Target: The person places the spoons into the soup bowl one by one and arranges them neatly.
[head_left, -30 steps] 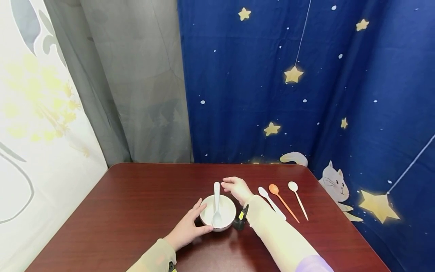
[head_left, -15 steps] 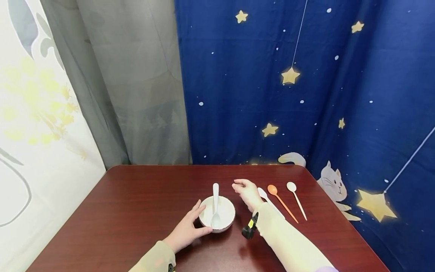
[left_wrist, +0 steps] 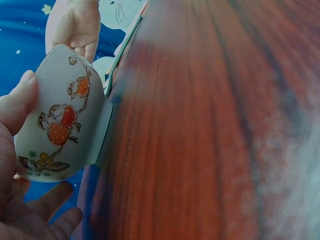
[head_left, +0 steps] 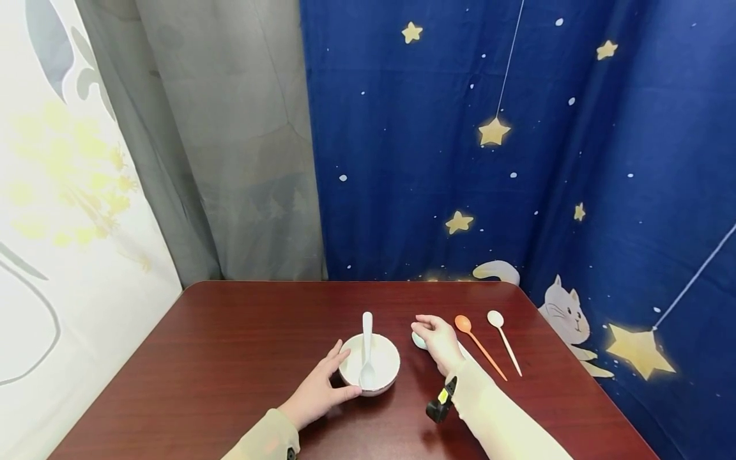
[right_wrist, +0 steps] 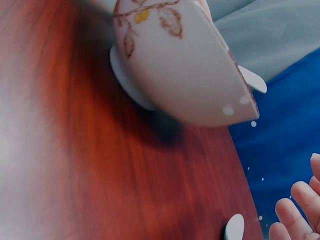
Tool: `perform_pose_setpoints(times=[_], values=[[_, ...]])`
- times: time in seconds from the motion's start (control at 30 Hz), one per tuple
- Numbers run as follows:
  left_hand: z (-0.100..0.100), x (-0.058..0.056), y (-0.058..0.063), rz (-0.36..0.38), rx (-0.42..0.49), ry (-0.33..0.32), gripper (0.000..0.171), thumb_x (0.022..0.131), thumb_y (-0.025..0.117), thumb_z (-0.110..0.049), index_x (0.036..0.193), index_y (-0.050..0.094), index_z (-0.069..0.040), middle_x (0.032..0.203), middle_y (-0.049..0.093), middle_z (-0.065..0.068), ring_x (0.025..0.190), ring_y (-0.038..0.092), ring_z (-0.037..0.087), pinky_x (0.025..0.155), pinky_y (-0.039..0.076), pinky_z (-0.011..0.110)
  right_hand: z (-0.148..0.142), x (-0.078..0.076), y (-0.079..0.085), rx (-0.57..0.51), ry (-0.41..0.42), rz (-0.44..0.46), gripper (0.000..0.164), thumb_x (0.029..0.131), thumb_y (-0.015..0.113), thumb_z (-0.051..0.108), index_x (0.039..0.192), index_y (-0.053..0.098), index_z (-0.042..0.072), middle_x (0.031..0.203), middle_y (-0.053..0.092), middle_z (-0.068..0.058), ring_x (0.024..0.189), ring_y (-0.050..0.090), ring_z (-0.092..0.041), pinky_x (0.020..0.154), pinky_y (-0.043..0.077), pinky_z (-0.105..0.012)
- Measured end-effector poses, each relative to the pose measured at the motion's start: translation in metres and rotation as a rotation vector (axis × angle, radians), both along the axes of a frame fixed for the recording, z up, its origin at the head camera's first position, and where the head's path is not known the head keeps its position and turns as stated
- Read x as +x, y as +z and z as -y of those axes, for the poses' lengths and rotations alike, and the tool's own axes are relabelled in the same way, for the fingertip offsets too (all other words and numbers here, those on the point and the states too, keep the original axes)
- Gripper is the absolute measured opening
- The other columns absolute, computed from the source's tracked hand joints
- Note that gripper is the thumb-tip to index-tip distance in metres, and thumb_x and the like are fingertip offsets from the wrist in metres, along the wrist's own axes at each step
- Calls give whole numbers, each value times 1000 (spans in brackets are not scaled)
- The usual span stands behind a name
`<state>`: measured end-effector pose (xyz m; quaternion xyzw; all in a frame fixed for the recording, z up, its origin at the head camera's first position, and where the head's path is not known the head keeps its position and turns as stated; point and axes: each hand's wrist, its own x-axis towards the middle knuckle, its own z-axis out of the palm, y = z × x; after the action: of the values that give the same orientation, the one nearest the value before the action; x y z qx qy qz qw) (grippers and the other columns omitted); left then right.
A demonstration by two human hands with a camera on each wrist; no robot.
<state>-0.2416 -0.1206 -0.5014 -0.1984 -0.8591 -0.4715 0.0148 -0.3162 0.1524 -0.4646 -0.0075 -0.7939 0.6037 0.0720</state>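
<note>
A white bowl (head_left: pixel 384 362) with a patterned outside stands on the table, a white spoon (head_left: pixel 367 332) leaning in it, handle up over the far rim. My left hand (head_left: pixel 315 391) holds the bowl's left side, thumb at the near rim, fingers at the left. Right of the bowl my right hand (head_left: pixel 439 345) hovers, fingers loosely bent and holding nothing. A pale spoon head (head_left: pixel 418 340) lies by its fingertips, the rest hidden by the hand; in the right wrist view this spoon (right_wrist: pixel 235 227) is apart from the fingers. A white handle (head_left: pixel 464 351) shows right of the hand.
An orange spoon (head_left: pixel 477 345) and a cream spoon (head_left: pixel 506 342) lie side by side to the right of my right hand. The brown table (head_left: pixel 259 332) ends at a far edge before grey and blue curtains (head_left: pixel 414 160).
My right hand has drawn away from the spoon in the bowl, going right and slightly nearer, over the spoons on the table. The left hand stays at the bowl.
</note>
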Motion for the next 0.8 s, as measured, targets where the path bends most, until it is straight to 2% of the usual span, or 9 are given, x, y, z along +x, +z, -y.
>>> perform_pose_setpoints(times=[0.23,0.37,0.57,0.8], values=[[0,0,0,5,-6,-1,89,77,76,-51,145,42,-5,158,19,14,143,20,34,109,25,57,-14,9,-8,55,-43,-4,34,89,70,16,118,65,0,108,68,-15,105,62,-26,81,51,-26],[0,0,0,-6,-5,0,89,77,76,-51,145,42,-4,158,20,15,142,21,35,109,25,57,-22,16,-8,120,-73,-25,34,88,71,17,117,66,-2,112,66,-17,108,60,-28,85,48,-29],[-1,-1,1,-13,-11,1,89,77,77,-50,145,42,-4,157,21,17,142,21,36,108,25,57,-32,27,-14,196,-128,-49,33,87,71,13,114,67,-4,100,69,-13,98,62,-27,85,46,-33],[-1,-2,2,-6,-16,-1,89,77,77,-49,145,42,-4,157,20,16,142,20,37,109,24,57,-41,40,-20,255,-182,-52,32,85,72,12,111,67,-5,99,68,-15,95,62,-28,84,46,-37]])
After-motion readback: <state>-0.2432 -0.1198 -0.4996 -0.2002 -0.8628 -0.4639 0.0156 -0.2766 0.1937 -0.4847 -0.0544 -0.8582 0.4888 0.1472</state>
